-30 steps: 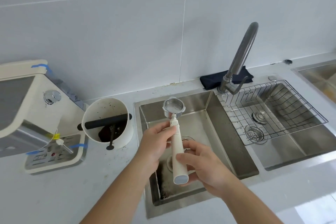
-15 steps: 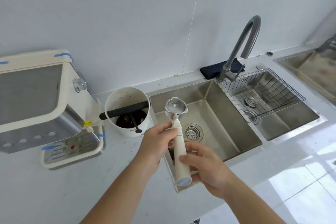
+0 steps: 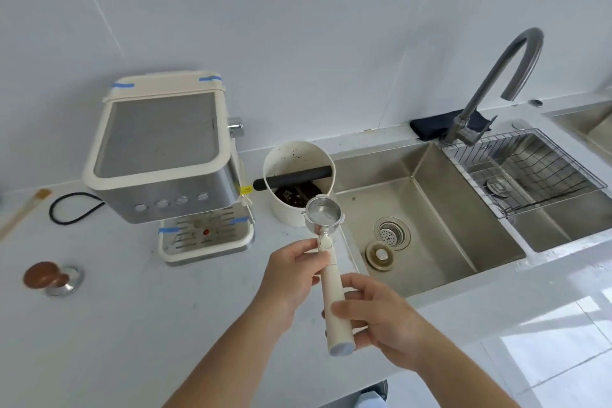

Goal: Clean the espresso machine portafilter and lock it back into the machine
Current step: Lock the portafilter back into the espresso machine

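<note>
I hold the portafilter (image 3: 326,243) upright-tilted over the counter edge beside the sink, its shiny metal basket up and empty, its cream handle pointing toward me. My left hand (image 3: 291,272) pinches the handle's upper end just below the basket. My right hand (image 3: 374,311) wraps the lower part of the handle. The cream and steel espresso machine (image 3: 165,156) stands to the left on the counter, with its drip tray (image 3: 205,238) in front.
A white knock box (image 3: 298,182) with a black bar and coffee grounds stands between machine and sink (image 3: 424,225). A faucet (image 3: 496,83) and wire rack (image 3: 526,169) are at the right. A tamper (image 3: 49,278), a brush (image 3: 23,212) and a black cord lie at the left.
The view has swung left, bringing the whole espresso machine and the tamper into sight. The portafilter and both hands now sit over the counter edge rather than over the sink basin.
</note>
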Tool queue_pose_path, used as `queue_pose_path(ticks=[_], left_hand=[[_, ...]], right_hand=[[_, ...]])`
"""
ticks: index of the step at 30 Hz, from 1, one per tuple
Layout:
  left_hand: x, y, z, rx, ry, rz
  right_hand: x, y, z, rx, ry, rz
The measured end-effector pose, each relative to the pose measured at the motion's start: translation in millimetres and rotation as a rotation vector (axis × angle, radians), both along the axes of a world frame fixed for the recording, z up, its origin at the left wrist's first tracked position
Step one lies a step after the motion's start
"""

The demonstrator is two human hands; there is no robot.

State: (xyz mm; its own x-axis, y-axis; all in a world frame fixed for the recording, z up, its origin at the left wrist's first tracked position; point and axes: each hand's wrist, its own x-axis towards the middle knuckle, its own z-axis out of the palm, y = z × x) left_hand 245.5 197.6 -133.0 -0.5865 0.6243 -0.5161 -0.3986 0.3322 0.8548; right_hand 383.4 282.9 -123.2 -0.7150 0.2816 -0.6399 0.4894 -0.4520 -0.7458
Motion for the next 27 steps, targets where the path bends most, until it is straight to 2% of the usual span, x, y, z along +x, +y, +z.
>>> queue_pose_path(ticks=[13,27], left_hand=[[-32,-78,-22,-0.061,0.007,0.071],[-67,-140,-31,-0.168,0.084,0.139]], right_hand=[[-46,-54,-23,-0.002,-0.084,0.204],[-102,-102,-40,-0.112,-0.057,0.384]])
